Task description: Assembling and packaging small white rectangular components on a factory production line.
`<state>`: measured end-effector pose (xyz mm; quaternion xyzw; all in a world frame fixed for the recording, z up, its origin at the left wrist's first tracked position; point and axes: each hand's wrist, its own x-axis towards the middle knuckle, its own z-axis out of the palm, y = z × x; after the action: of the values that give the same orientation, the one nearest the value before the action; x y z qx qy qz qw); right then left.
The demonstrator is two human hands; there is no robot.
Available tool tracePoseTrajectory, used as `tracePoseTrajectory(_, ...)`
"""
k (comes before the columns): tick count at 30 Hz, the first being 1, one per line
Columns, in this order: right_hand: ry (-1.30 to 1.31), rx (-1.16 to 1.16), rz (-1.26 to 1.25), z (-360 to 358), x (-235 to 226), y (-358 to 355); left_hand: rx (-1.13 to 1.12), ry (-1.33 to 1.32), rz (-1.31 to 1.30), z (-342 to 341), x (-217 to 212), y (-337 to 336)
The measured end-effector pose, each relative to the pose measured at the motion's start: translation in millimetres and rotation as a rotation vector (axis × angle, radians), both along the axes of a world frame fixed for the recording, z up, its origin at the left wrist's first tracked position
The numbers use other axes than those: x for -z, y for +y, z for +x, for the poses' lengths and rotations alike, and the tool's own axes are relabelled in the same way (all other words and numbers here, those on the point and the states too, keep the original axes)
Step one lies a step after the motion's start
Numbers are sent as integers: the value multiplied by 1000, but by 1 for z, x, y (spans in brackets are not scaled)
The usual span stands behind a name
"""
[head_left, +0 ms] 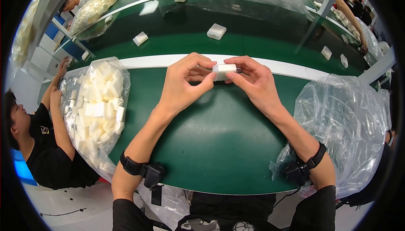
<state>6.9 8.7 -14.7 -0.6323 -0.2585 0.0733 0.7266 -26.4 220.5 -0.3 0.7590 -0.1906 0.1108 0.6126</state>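
Between my two hands is a small white block with a clear plastic cover [226, 68], held level above the near edge of the belt. My left hand [184, 81] pinches its left end with thumb and fingertips. At the other end, my right hand [258, 83] grips it the same way, its thumb against the front side. The fingers hide part of the block, so I cannot tell its exact kind. Under my forearms lies the green worktop [211, 134].
A clear bag of off-white blocks [99, 104] stands left, and a crumpled clear bag [341, 125] right. Beyond the white rail [147, 61], the green belt [177, 28] carries several white blocks, one [217, 31] straight ahead. A co-worker [50, 146] reaches toward the belt at left.
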Motion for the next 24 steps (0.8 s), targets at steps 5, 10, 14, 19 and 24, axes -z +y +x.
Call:
tracePoseTrajectory(5, -44, 36, -70, 1, 2, -1, 52, 21, 19, 0, -4, 1)
tracePoseTrajectory(10, -116, 29, -134, 3, 5, -2, 88, 91, -3, 2, -1, 6)
tracePoseTrajectory(14, -127, 29, -90, 0, 1, 2, 77, 297, -116, -1, -6, 4)
tracePoseTrajectory(19, -128, 19, -146, -3, -2, 5, 91, 343, -140, 2, -6, 13)
tracePoseTrajectory(24, -151, 73, -139, -2, 2, 6, 97, 375, -194, 1, -6, 10)
